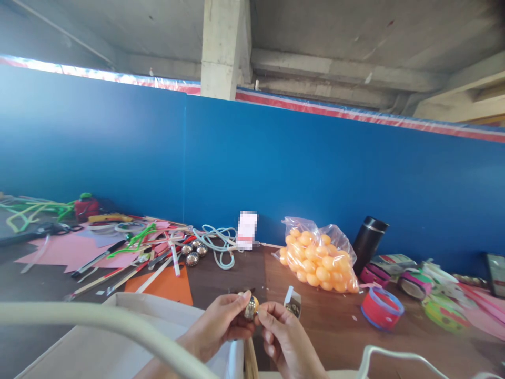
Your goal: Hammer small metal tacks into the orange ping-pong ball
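Note:
Low in the middle of the view, my left hand (pixel 221 325) and my right hand (pixel 286 339) meet with fingers pinched on a small orange ball (pixel 252 307) that has something shiny stuck on it. The left fingers curl around it from the left; the right fingertips press it from the right. A small clear packet (pixel 293 302) of shiny bits stands just behind the right hand. A wooden stick (pixel 250 358) runs down below the ball between the hands.
A clear bag of orange balls (pixel 317 258) lies on the brown table (pixel 323 326), with a black tumbler (pixel 369 243), tape rolls (pixel 382 308), silver balls (pixel 193 253), pink paper (pixel 67 250), orange paper (pixel 165 283), cords and sticks. A white bag's handle (pixel 94 316) crosses the foreground. A blue wall (pixel 276 168) stands behind.

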Available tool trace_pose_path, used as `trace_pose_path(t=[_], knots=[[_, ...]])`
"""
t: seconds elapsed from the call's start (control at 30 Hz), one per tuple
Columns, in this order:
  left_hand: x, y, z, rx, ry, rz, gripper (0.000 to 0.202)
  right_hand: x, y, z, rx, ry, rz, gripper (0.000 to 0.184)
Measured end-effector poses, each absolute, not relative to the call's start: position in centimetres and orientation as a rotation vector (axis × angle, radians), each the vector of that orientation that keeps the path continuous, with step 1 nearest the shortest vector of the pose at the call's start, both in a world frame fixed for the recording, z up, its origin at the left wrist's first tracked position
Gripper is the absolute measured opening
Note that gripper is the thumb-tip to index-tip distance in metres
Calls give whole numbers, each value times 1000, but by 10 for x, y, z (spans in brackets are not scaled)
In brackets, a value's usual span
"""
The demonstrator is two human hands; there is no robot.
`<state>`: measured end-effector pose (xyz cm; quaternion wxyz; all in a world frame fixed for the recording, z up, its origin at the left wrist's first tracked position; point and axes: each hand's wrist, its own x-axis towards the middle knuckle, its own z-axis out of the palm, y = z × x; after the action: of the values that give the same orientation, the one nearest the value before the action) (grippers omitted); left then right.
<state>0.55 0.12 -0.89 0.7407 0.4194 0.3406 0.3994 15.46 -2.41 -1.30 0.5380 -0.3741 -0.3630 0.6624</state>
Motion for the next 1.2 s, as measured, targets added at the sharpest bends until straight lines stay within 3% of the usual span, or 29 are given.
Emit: trace_pose_path(t=[1.2], knots=[[6, 1, -11, 915, 755, 901, 39, 156, -19, -21, -864, -889, 1593, 25]])
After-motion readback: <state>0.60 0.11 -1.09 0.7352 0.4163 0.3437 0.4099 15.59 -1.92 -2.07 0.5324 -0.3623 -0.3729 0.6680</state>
